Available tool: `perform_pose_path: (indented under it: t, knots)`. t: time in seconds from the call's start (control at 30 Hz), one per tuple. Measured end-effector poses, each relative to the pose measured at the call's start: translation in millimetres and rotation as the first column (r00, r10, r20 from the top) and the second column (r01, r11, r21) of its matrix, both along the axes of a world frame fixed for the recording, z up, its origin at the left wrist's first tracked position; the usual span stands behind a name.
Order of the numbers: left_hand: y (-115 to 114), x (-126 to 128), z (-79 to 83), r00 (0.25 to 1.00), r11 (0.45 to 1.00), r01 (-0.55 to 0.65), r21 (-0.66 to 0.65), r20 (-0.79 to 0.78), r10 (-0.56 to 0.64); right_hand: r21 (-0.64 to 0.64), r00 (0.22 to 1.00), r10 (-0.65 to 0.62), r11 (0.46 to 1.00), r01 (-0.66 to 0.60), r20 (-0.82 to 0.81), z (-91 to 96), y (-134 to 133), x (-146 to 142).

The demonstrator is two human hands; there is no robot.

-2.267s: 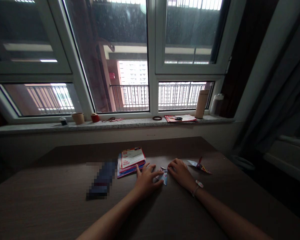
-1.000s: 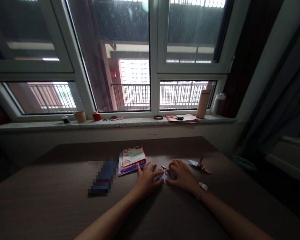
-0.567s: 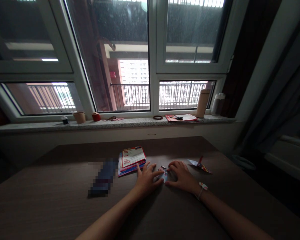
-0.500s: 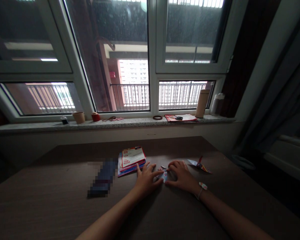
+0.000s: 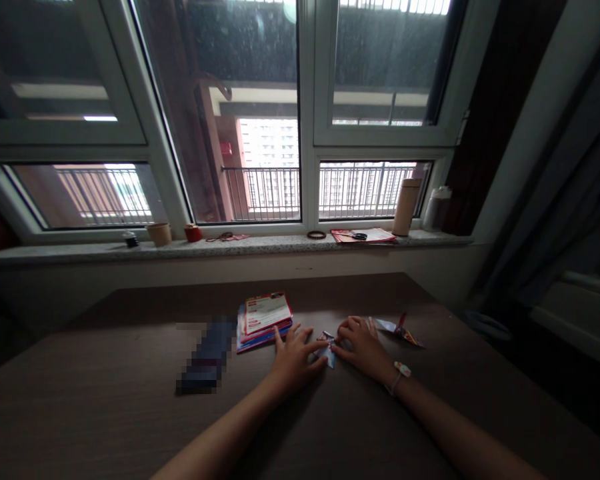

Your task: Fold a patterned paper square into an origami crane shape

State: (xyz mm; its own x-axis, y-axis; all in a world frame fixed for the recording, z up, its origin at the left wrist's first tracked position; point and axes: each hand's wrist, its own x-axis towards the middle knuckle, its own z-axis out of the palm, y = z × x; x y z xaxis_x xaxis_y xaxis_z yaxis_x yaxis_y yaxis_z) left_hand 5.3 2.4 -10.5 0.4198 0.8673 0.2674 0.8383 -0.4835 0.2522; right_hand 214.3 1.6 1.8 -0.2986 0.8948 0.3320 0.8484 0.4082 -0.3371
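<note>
A small folded piece of printed paper (image 5: 329, 359) lies on the brown table between my two hands. My left hand (image 5: 294, 357) rests with its fingers spread, the thumb and index finger touching the paper's left side. On the other side, my right hand (image 5: 363, 347) has its fingers curled, with thumb and fingertips at the paper's upper right edge. Part of the paper is hidden under the fingers. Just past my right hand sits another folded paper piece (image 5: 403, 331) with a red upright flap.
A stack of printed sheets (image 5: 267, 317) lies beyond my left hand, and a dark blurred object (image 5: 207, 357) is left of it. Along the windowsill (image 5: 280, 245) stand a paper cup (image 5: 159, 234), a red spool-like item (image 5: 193, 233), scissors (image 5: 360, 236) on papers, and a tan bottle (image 5: 407, 207).
My right thumb has moved up along the paper toward the fingertips, and the right wrist has shifted slightly left. More of the paper's lower part shows. My left hand stays nearly still.
</note>
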Motion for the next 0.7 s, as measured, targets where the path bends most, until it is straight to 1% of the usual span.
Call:
perform_pose_path:
  t: [0.23, 0.4, 0.7]
  knots:
    - [0.2, 0.2, -1.5, 1.000, 1.000, -0.004, 0.019, 0.000, 0.004, -0.016, 0.999, 0.033, 0.999, -0.033, 0.006, -2.2, -1.8, 4.1]
    - [0.7, -0.3, -2.6, 1.000, 1.000, 0.001, 0.016, 0.008, -0.001, -0.037, 0.999, 0.049, 0.998, -0.048, 0.015, -0.5, -5.2, 4.9]
    - [-0.5, -0.8, -0.3, 1.000, 1.000, 0.005, 0.008, 0.006, -0.005, -0.105, 0.997, 0.049, 0.993, -0.055, -0.060, -3.5, -0.3, 8.6]
